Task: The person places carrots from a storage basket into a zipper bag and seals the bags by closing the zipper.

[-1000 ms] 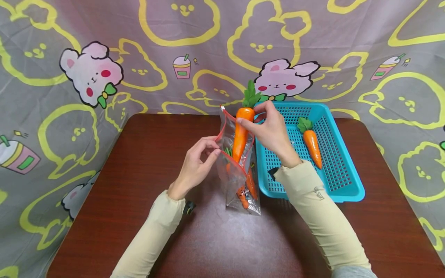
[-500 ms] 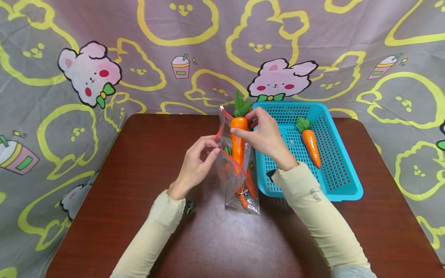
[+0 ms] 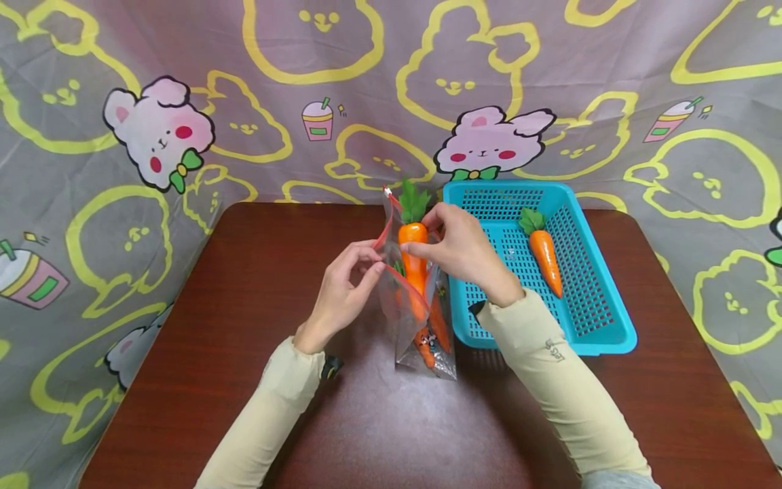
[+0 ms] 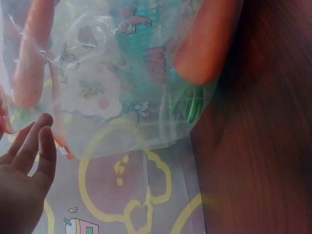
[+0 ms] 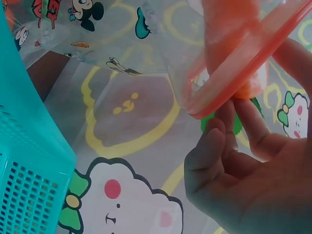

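Note:
A clear zip bag [image 3: 406, 350] with a red zip edge stands on the table, its mouth spread. My left hand [image 3: 342, 292] pinches the near left part of that edge between thumb and fingers. With its thumb and fingers my right hand [image 3: 467, 248] grips a large orange carrot [image 3: 413, 255] near its leafy top; the carrot's lower part is inside the bag, tip down. Other carrots [image 3: 438, 324] show through the plastic lower in the bag. In the right wrist view the zip edge [image 5: 243, 63] crosses in front of the held carrot.
Right of the bag stands a turquoise plastic basket [image 3: 617, 336] with one carrot [image 3: 546, 261] lying in it. A brown wooden table [image 3: 244, 285] bears everything. Behind it hangs a patterned cloth [image 3: 379, 81] with cartoon bears and rabbits.
My right hand has moved down and to the left, and the carrot it grips has gone deeper into the bag. The left hand has stayed at the bag's edge.

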A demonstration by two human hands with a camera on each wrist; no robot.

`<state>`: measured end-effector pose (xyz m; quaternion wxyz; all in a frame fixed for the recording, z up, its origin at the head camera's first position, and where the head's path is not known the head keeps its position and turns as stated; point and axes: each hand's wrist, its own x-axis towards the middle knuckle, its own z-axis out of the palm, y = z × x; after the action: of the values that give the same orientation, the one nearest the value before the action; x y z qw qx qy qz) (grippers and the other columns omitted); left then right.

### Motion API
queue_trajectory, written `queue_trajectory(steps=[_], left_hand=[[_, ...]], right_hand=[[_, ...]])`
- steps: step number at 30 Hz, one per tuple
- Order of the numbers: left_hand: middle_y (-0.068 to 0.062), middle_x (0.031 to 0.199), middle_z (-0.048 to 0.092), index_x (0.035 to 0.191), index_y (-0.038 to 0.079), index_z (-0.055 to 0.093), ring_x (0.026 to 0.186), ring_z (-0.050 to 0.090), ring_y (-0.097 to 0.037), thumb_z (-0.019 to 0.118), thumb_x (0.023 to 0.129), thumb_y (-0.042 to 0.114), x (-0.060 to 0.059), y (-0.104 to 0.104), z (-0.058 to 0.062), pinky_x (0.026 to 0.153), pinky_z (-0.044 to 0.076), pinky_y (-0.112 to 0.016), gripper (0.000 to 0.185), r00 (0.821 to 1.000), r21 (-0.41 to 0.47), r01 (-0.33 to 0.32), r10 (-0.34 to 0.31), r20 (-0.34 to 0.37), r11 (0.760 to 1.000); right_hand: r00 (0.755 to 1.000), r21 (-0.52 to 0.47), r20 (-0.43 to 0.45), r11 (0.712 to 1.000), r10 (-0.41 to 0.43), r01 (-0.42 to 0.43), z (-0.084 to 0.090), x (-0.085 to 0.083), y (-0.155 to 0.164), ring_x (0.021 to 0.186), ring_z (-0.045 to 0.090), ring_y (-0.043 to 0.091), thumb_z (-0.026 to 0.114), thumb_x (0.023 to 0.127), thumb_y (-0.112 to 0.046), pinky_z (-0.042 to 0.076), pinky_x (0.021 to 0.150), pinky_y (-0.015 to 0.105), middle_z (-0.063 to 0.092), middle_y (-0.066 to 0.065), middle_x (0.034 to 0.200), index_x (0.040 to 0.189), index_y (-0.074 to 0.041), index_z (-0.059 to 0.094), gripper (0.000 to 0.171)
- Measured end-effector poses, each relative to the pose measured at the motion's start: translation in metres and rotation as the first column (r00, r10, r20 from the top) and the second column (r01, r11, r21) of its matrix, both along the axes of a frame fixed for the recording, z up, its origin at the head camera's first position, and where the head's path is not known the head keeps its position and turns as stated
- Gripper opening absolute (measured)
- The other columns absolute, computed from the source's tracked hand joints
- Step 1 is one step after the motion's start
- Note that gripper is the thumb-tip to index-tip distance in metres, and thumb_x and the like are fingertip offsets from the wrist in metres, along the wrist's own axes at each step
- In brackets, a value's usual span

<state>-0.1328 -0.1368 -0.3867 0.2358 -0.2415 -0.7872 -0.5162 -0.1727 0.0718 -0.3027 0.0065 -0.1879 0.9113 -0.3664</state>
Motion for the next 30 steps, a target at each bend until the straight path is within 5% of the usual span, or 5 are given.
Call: queue_trajectory(steps=[6,14,23,26,30], left_hand=[[-0.015,0.117,0.063,0.099,0.001,0.061,0.086,0.063,-0.014,0.067,0.089,0.003,0.0,0.0,0.0,0.07,0.051,-0.027,0.012,1.0,-0.001,-0.003,0.003,0.007,1.0],[-0.016,0.115,0.064,0.099,0.0,0.061,0.08,0.061,-0.014,0.067,0.088,0.002,0.0,0.0,0.0,0.069,0.049,-0.018,0.013,1.0,0.007,0.005,-0.005,-0.001,1.0],[-0.02,0.117,0.064,0.098,-0.003,0.06,0.08,0.062,-0.019,0.067,0.086,-0.003,0.0,0.0,0.002,0.067,0.046,-0.015,0.013,1.0,0.021,-0.012,0.012,0.026,1.0],[-0.019,0.118,0.063,0.097,-0.002,0.06,0.081,0.061,-0.017,0.066,0.087,-0.004,-0.001,0.0,0.002,0.067,0.045,-0.016,0.012,0.999,0.024,-0.011,0.01,0.031,1.0],[-0.017,0.119,0.062,0.097,-0.001,0.059,0.083,0.062,-0.014,0.065,0.088,-0.003,-0.001,-0.001,0.002,0.067,0.045,-0.017,0.012,1.0,0.025,-0.008,0.007,0.025,1.0]], right_hand=[[0.999,0.013,-0.032,0.999,0.036,-0.035,-0.003,-0.002,0.0,0.085,0.043,0.024,0.074,0.083,-0.039,0.036,0.068,0.034,0.052,0.013,0.09,0.105,-0.003,0.066,0.043],[0.999,-0.02,-0.028,1.0,-0.017,0.017,-0.006,-0.007,0.007,0.091,0.046,0.027,0.069,0.088,-0.034,0.04,0.073,0.036,0.055,0.012,0.1,0.11,-0.004,0.062,0.038],[0.991,0.038,0.126,0.999,-0.043,0.039,-0.014,-0.017,0.02,0.094,0.057,0.027,0.052,0.097,-0.041,0.049,0.076,0.038,0.06,0.013,0.115,0.122,-0.003,0.057,0.045],[0.987,0.07,0.16,0.998,-0.009,-0.002,-0.017,-0.018,0.023,0.076,0.056,0.025,0.045,0.1,-0.041,0.047,0.064,0.034,0.062,0.01,0.093,0.114,-0.005,0.062,0.042],[0.986,0.069,0.168,0.997,0.021,-0.033,-0.018,-0.019,0.024,0.051,0.042,0.021,0.043,0.101,-0.037,0.036,0.049,0.029,0.045,0.004,0.063,0.093,-0.006,0.066,0.039]])
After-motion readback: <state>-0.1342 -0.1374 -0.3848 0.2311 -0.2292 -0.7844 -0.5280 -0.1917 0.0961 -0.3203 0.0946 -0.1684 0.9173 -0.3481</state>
